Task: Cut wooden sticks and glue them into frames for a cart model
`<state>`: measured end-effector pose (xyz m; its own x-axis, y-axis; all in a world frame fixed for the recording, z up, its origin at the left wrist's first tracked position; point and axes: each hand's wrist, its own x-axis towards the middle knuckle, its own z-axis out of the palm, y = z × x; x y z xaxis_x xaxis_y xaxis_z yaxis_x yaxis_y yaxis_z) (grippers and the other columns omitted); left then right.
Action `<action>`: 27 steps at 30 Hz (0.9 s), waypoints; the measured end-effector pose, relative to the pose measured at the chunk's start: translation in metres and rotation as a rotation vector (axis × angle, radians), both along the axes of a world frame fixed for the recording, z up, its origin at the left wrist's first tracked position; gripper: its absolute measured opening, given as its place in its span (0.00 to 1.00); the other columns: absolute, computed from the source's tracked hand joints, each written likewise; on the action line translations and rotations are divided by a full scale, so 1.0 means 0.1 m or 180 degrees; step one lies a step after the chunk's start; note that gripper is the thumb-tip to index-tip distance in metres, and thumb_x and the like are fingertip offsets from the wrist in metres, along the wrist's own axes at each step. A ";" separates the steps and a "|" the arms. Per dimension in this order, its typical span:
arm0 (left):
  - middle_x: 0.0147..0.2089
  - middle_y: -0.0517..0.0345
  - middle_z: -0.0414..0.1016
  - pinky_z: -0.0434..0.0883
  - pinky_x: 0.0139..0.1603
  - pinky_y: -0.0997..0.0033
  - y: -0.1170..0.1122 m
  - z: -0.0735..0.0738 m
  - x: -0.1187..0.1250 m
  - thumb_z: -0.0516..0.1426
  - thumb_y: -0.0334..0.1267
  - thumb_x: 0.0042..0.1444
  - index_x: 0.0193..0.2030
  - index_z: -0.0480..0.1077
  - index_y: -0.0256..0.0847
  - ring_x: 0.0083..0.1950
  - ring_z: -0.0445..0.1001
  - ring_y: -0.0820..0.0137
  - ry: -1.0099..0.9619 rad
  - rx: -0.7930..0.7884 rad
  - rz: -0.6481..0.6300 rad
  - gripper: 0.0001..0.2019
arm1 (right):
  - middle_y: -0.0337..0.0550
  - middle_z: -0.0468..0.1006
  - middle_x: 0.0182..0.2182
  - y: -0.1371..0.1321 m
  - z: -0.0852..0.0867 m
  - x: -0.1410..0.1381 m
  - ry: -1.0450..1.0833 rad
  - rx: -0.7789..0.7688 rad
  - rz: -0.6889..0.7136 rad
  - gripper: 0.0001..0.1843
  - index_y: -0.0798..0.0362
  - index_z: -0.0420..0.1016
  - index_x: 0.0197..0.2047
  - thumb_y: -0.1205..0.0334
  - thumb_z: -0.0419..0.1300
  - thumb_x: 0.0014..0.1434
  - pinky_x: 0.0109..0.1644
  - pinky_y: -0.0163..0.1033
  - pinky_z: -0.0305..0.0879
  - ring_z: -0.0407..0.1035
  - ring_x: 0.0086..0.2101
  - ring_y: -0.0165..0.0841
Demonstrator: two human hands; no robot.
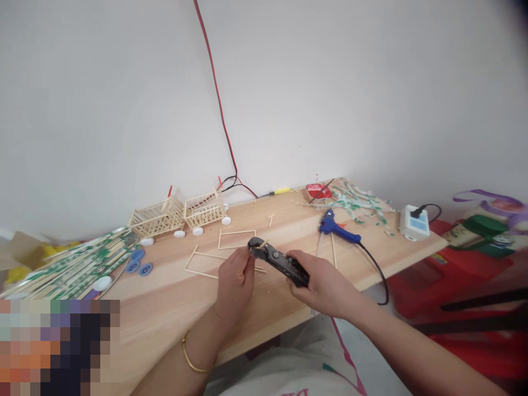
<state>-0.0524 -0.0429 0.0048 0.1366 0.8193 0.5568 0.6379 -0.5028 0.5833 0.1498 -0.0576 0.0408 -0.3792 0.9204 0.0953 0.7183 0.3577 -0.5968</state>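
Observation:
My right hand (317, 280) is closed around the black handles of a cutting tool (280, 259), whose head points left. A short piece of thin wooden stick (264, 243) pokes out across the jaws. Right beside the jaws, my left hand (236, 278) pinches this stick, though its fingers hide most of it. Flat stick frames lie on the wood just beyond: one frame (200, 270) partly behind my left hand, another frame (220, 240) a little farther back. A blue glue gun (339, 226) rests to the right of the cutter.
Two small stick carts (157, 219) with white wheels stand near the wall. Left are packed sticks (82, 258) and blue wheels (146, 269). Torn wrappers (355, 201), a red dish (318, 191) and a white power socket (414, 223) occupy the right. A pixelated area covers the lower left.

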 end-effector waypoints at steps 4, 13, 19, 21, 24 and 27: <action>0.31 0.57 0.72 0.66 0.36 0.73 -0.01 0.02 0.01 0.47 0.32 0.61 0.40 0.68 0.39 0.34 0.71 0.70 0.0018 -0.0053 -0.0013 0.09 | 0.40 0.75 0.34 0.02 0.00 0.02 -0.0062 -0.0033 0.0007 0.17 0.49 0.66 0.46 0.66 0.54 0.51 0.35 0.34 0.59 0.69 0.33 0.34; 0.33 0.56 0.73 0.66 0.36 0.73 0.00 -0.02 0.02 0.47 0.32 0.61 0.39 0.69 0.39 0.35 0.72 0.70 0.0112 -0.0070 -0.0054 0.09 | 0.42 0.75 0.36 0.03 -0.01 0.05 -0.0229 0.0105 0.0034 0.19 0.51 0.66 0.47 0.66 0.54 0.49 0.36 0.34 0.59 0.69 0.34 0.34; 0.32 0.57 0.73 0.66 0.36 0.73 -0.01 -0.03 0.02 0.48 0.31 0.61 0.38 0.69 0.39 0.34 0.71 0.70 0.0115 -0.0058 -0.0065 0.09 | 0.43 0.76 0.38 0.04 -0.02 0.05 -0.0288 0.0154 0.0048 0.19 0.51 0.65 0.47 0.66 0.54 0.49 0.36 0.34 0.58 0.69 0.36 0.35; 0.31 0.57 0.73 0.66 0.35 0.73 -0.01 -0.04 0.02 0.48 0.31 0.60 0.38 0.69 0.39 0.34 0.71 0.70 0.0127 -0.0065 -0.0059 0.09 | 0.43 0.76 0.35 0.04 -0.03 0.04 -0.0358 0.0120 -0.0014 0.16 0.52 0.66 0.45 0.65 0.54 0.51 0.34 0.34 0.58 0.69 0.34 0.35; 0.31 0.57 0.73 0.65 0.35 0.73 -0.01 -0.05 0.02 0.48 0.31 0.60 0.37 0.69 0.39 0.34 0.71 0.70 0.0154 -0.0081 -0.0064 0.09 | 0.43 0.76 0.36 0.05 -0.04 0.04 -0.0418 0.0166 -0.0017 0.15 0.51 0.66 0.45 0.63 0.54 0.52 0.35 0.34 0.58 0.70 0.34 0.35; 0.30 0.57 0.72 0.65 0.33 0.73 -0.01 -0.04 0.03 0.47 0.33 0.61 0.36 0.69 0.39 0.32 0.71 0.70 0.0186 -0.0132 -0.0032 0.10 | 0.45 0.75 0.40 0.07 -0.05 0.06 -0.0429 0.0242 0.0086 0.18 0.52 0.65 0.48 0.62 0.54 0.52 0.39 0.36 0.60 0.69 0.39 0.37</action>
<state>-0.0499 -0.0442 0.0009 0.1763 0.8400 0.5132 0.6664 -0.4856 0.5658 0.1554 -0.0507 0.0359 -0.4178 0.9017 0.1110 0.7795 0.4186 -0.4660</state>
